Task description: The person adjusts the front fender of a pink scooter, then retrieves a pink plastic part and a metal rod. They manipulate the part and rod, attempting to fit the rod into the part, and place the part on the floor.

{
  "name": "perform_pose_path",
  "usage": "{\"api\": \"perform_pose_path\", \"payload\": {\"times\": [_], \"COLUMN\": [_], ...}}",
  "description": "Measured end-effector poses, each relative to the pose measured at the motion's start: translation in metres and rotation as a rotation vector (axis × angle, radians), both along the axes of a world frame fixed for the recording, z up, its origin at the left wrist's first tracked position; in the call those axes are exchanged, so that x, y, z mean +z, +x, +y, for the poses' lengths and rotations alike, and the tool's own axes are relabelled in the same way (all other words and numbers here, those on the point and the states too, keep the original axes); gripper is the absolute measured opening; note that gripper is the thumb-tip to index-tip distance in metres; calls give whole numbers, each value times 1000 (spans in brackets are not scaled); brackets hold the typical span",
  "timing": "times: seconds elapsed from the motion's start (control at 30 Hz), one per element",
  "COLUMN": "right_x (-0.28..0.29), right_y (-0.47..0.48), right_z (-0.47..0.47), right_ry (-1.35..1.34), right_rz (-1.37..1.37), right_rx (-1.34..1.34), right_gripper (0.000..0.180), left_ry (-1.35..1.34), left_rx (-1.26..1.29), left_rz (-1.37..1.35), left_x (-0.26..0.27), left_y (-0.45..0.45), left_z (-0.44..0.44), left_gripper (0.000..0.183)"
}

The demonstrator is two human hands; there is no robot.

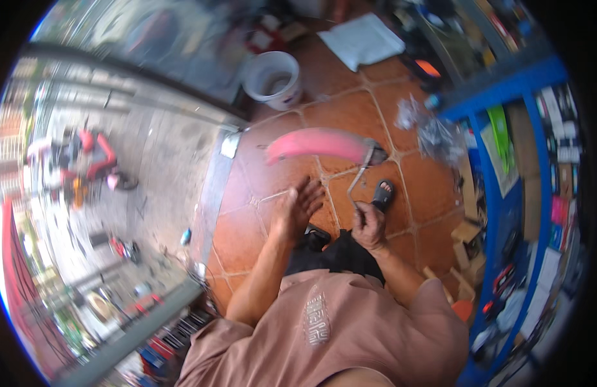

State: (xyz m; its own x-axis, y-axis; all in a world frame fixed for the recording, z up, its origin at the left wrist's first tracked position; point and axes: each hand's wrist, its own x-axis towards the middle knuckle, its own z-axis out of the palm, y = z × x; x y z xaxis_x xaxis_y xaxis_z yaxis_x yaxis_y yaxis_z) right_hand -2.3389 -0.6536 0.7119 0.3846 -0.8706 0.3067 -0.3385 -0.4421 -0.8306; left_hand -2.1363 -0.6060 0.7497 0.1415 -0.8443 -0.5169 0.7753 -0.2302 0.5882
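My right hand (369, 226) grips the lower end of a thin bent metal rod (356, 181). The rod runs up to the dark right end of a curved pink fender (322, 145), perhaps from a scooter, and appears joined to it. The fender lies crosswise ahead of me, above the tiled floor in the picture; whether it touches the floor I cannot tell. My left hand (306, 203) is held out below the fender's left part, its fingers apart, with nothing in it.
Ahead stands a white plastic bucket (271, 80), with a white sheet (364, 41) on the floor beyond. Clear plastic bags (439, 138) lie near a blue metal shelf (489, 159) at right. A glass door's threshold (214, 188) and a parked red scooter (93, 157) are at left.
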Motion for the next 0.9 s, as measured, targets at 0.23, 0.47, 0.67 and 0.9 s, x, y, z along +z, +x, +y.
{"api": "perform_pose_path", "payload": {"times": [0.23, 0.47, 0.67, 0.9], "right_x": [62, 40, 24, 42], "right_y": [247, 455, 628, 796], "right_z": [105, 174, 199, 235], "right_ry": [-306, -43, 139, -38], "right_rz": [-95, -168, -160, -62], "right_rx": [654, 943, 1104, 1412], "right_gripper": [15, 18, 13, 23], "left_ry": [-73, -117, -402, -564], "left_rx": [812, 1183, 1230, 1358], "left_rz": [300, 333, 171, 17], "left_x": [101, 100, 100, 121], "left_y": [194, 348, 464, 584], "left_z": [151, 256, 289, 338], "left_gripper": [49, 41, 33, 31]}}
